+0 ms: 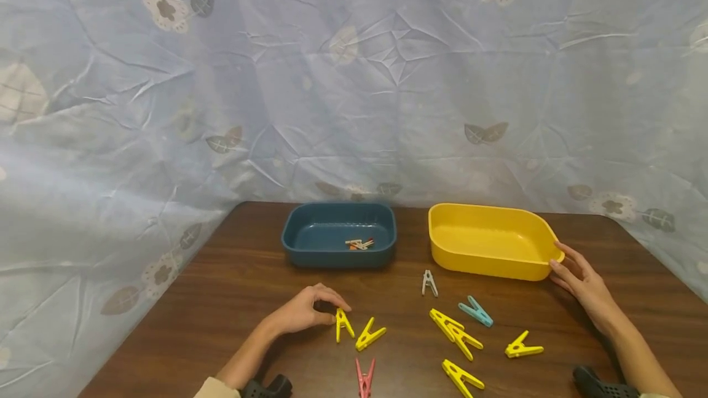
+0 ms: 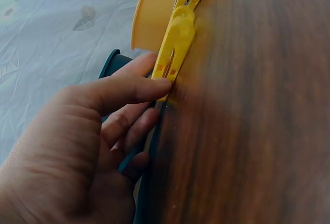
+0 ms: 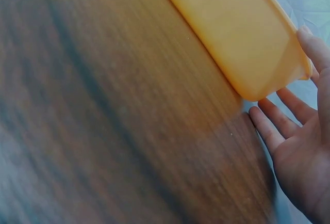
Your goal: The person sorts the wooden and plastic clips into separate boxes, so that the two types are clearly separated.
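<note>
Pinches a yellow clothespin point(image 1: 341, 316) with the left hand point(image 1: 304, 311), nearer than the blue tub point(image 1: 337, 258); rests the right hand point(image 1: 586, 288), unclenched, on the right end of the yellow tub point(image 1: 487, 264). Seems at pick-up (probably calling for a lift clear of the neighbouring clothespin point(image 1: 363, 342) at right). Shows no readable writing or brands.

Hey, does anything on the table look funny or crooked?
A little: the yellow tub sits crooked, turned at a slant beside the straighter blue tub. Two yellow clips overlap too. I see nothing broken.
</note>
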### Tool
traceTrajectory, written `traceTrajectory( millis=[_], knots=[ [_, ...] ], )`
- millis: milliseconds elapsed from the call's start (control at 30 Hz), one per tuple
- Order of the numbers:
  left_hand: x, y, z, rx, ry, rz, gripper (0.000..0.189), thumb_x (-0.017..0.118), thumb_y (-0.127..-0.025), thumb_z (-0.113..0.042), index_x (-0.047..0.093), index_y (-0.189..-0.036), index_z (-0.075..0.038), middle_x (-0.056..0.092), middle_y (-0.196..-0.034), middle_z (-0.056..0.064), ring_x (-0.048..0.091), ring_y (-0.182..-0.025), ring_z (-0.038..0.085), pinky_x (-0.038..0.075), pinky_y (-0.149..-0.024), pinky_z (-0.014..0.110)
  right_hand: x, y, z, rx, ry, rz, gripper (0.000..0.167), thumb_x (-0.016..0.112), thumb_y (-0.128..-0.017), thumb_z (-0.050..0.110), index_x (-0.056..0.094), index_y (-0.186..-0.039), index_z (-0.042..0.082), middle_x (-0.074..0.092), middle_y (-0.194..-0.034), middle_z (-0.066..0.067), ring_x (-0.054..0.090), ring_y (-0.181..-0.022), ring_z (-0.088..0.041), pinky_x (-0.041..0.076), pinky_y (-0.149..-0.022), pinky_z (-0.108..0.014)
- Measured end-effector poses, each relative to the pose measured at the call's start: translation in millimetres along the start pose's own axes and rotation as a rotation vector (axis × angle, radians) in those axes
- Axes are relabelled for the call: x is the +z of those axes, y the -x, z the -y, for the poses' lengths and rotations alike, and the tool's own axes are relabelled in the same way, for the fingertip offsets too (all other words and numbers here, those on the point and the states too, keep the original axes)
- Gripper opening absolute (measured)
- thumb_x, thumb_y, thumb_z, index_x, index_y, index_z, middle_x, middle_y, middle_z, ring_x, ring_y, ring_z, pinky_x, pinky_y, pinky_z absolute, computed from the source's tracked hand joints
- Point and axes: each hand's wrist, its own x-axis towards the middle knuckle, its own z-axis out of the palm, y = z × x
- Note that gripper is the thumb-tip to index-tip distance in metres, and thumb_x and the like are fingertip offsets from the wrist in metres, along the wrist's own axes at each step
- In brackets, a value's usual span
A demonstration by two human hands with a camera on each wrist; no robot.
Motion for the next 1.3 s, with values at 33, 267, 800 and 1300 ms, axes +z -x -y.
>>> traceTrajectory(
  millis=[33, 267, 800, 1300],
  knots=[
    [-0.2, -0.2, 1.2, -0.009, -0.005, -0.01, 0.025, 0.071, -0.078, -0.005, 0.071, -0.102, -0.014, 0.064, -0.102, -0.008, 0.049, -0.094, 0.015, 0.041, -0.076, 0.032, 0.1, 0.0, 0.2, 0.001, 0.001, -0.003, 0.055, 0.045, -0.098, 0.011, 0.02, -0.147, 0.017, 0.022, -0.128, -0.026, 0.049, -0.099, 0.01, 0.045, -0.078, -0.015],
    [-0.8, 0.4, 1.3, -0.072, -0.035, -0.051, 0.024, 0.073, -0.079, -0.021, 0.07, -0.102, -0.017, 0.059, -0.094, -0.008, 0.049, -0.086, 0.016, 0.041, -0.074, 0.032, 0.0, -0.3, -0.1, 0.007, 0.002, -0.008, 0.055, 0.045, -0.098, 0.012, 0.021, -0.147, 0.018, 0.018, -0.129, -0.032, 0.05, -0.098, 0.01, 0.045, -0.078, -0.015],
    [0.1, 1.2, 4.3, -0.091, -0.033, -0.034, 0.03, 0.074, -0.078, -0.024, 0.069, -0.107, -0.016, 0.058, -0.094, -0.009, 0.048, -0.082, 0.012, 0.042, -0.071, 0.028, 1.1, 0.1, -1.0, 0.006, 0.042, -0.024, 0.055, 0.045, -0.098, 0.012, 0.021, -0.147, 0.016, 0.017, -0.129, -0.032, 0.049, -0.098, 0.01, 0.045, -0.077, -0.015],
    [1.1, -0.3, 2.7, -0.125, 0.04, -0.063, 0.021, 0.075, -0.077, -0.016, 0.071, -0.098, -0.013, 0.06, -0.087, -0.005, 0.048, -0.072, 0.013, 0.039, -0.062, 0.025, 0.3, 0.4, -0.5, 0.01, 0.062, -0.03, 0.055, 0.045, -0.098, 0.013, 0.021, -0.147, 0.015, 0.027, -0.127, -0.022, 0.052, -0.096, 0.008, 0.046, -0.078, -0.017]
  ],
)
